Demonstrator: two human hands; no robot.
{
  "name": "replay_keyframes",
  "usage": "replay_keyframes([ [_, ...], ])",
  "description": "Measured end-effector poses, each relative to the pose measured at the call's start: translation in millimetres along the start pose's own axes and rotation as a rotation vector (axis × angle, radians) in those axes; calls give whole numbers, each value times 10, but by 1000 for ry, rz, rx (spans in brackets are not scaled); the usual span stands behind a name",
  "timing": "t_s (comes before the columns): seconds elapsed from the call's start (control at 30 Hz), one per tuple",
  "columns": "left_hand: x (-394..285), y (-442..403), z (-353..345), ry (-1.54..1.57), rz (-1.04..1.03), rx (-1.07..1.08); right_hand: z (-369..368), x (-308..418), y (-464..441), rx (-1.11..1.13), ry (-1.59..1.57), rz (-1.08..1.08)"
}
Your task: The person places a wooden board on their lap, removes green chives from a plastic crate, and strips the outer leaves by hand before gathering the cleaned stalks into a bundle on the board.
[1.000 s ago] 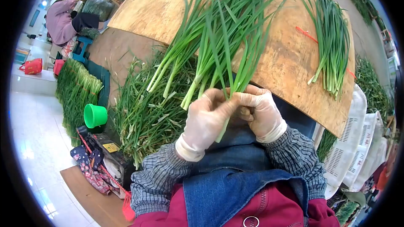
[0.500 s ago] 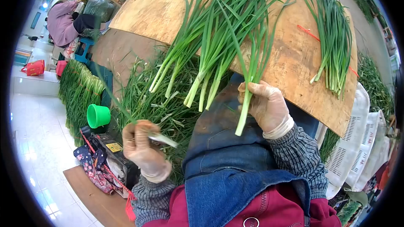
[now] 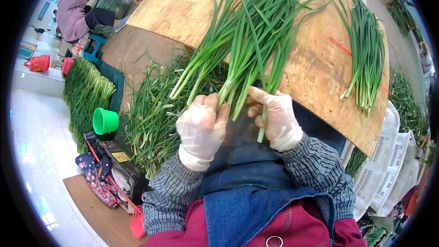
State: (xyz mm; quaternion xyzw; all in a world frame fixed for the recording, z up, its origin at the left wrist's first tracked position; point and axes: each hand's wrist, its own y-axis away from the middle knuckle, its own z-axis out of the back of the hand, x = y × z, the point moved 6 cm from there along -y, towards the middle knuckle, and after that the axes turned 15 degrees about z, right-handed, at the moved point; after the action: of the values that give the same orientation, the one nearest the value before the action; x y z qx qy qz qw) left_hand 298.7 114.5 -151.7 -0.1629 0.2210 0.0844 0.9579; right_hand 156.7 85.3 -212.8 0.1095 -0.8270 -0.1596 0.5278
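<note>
Long leafy stalks with pale bases, like green garlic (image 3: 247,41), lie fanned over the table edge towards my lap. My left hand (image 3: 201,126), in a thin whitish glove, is closed at the base of one of the middle stalks, its fingertips pinched there. In my gloved right hand (image 3: 276,116) is another green garlic stalk (image 3: 261,135), gripped low; its pale end pokes out below the fingers. A tied bundle of the same greens (image 3: 367,59) rests on the right side of the table.
The wooden tabletop (image 3: 320,73) ends just above my lap. Leaf trimmings (image 3: 153,114) are heaped at the left, near a green bucket (image 3: 105,121) and standing bundles (image 3: 87,89). Another person (image 3: 75,16) sits at the far left. White crates (image 3: 375,155) stand at the right.
My left hand has moved right and up from the trimmings to the middle stalks. The leaf and pale strip it held are gone from it. My right hand has shifted slightly left.
</note>
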Motion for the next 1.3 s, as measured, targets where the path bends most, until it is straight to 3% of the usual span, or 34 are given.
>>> replay_keyframes([
  [0.07, 16, -7, -40, 117, -67, 11, -62, -30, -35, 42, 28, 36],
  [0.27, 359, -20, -190, 761, 514, 449, -34, 27, 43, 89, -93, -28],
  [0.3, 356, -18, -185, 879, 576, 435, -1, 14, 48, 120, -151, -59],
  [0.4, 336, 15, -199, 915, 772, 643, 88, -34, 65, 188, -232, -105],
  [0.63, 155, 73, -291, 1013, 744, 727, 140, -66, 58, 164, -320, -113],
  [0.73, 170, 104, -355, 1017, 547, 562, 151, -33, 49, 214, -295, -63],
  [0.8, 41, 93, -169, 599, 176, 281, 156, 15, 31, 224, -163, -17],
  [0.87, -150, 149, -82, 471, -149, 54, 147, 37, 20, 214, -77, 17],
  [0.93, -374, 246, -66, 334, -298, 75, 117, 84, 43, 218, -28, 46],
  [1.03, -469, 368, -176, 254, -354, 237, 181, 93, 55, 150, -11, 2],
  [1.13, -281, 232, 10, 568, -232, 486, 275, 65, 61, 58, -148, -42],
  [1.17, -144, 149, 79, 630, -118, 450, 297, 97, 85, 43, -131, -56],
  [1.2, 22, 89, 124, 668, -107, 225, 299, 73, 80, 82, -210, -101],
  [1.27, 349, 25, 29, 763, 387, 192, 319, 54, 78, 62, -199, -174],
  [1.3, 388, 16, -64, 757, 421, 254, 321, 53, 77, 71, -205, -172],
])
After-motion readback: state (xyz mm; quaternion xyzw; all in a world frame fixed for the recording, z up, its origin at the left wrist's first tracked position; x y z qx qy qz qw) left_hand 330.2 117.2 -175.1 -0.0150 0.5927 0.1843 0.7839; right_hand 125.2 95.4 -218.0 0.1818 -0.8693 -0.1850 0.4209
